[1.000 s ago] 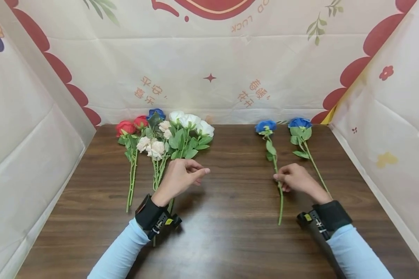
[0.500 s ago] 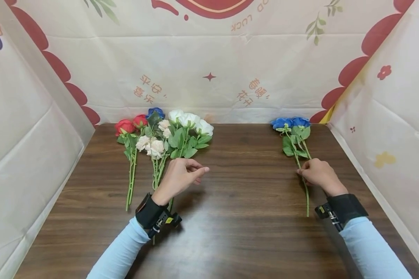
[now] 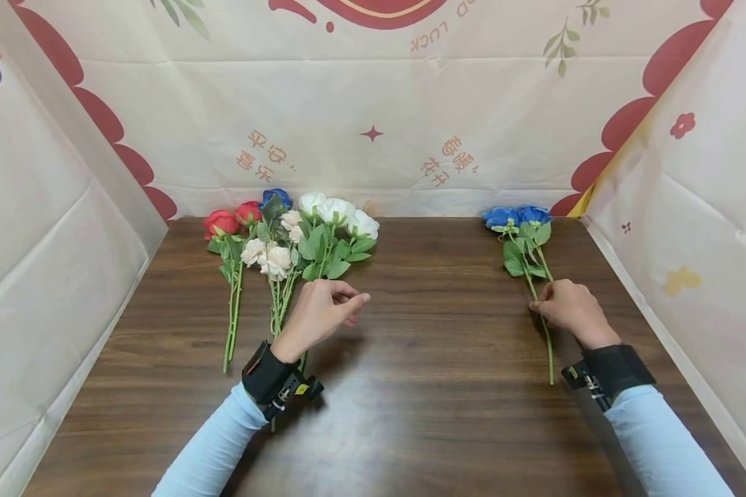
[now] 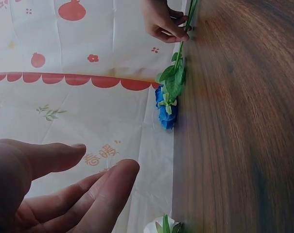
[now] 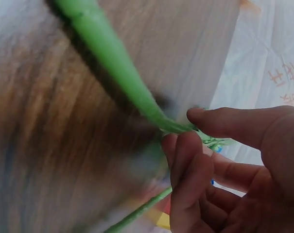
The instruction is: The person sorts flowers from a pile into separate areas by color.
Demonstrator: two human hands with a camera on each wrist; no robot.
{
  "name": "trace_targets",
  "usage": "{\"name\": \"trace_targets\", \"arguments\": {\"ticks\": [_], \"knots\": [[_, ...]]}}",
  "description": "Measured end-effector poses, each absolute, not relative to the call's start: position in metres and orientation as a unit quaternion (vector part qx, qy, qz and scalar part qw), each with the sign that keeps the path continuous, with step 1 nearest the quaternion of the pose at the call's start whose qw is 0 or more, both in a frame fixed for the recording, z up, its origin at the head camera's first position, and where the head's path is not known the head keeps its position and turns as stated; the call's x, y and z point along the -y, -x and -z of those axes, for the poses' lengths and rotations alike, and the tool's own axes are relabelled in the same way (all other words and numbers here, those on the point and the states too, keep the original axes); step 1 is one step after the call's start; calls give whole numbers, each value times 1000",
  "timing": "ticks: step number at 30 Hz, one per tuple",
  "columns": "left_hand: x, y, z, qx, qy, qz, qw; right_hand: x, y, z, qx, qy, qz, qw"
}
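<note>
Head view: right hand (image 3: 570, 308) fingers apparently pinch blue rose stem (image 3: 543, 331); left hand (image 3: 319, 314) relaxed.

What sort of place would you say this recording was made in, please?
Probably a staged tabletop booth, not a florist's shop: a dark wooden table walled on three sides by a printed festive backdrop, with artificial-looking flowers laid out and a right hand pinching blue roses.

Blurred stem (image 5: 112, 63), right wrist view

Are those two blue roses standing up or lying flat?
Lying flat: both blue roses rest on the table, stems pinched by the right hand.
</note>
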State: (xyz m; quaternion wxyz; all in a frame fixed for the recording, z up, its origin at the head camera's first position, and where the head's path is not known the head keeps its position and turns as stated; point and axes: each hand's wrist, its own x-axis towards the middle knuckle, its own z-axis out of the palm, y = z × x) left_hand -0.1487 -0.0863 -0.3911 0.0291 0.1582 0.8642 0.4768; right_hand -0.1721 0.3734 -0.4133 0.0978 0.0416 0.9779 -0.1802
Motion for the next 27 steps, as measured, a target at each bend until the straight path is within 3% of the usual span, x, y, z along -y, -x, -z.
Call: {"name": "trace_targets", "arguments": {"ticks": [8,17,27], "knots": [[88,151,394,-871,-158,-464,20,-365,166,395,-981,-36,187,38],[88,149,391,-882,-159,-443,-1,-299,161,387,-969,20,248,9],[89,149,391,-890,-161,-428,-7,-211,166,394,-944,79,317,51]]}}
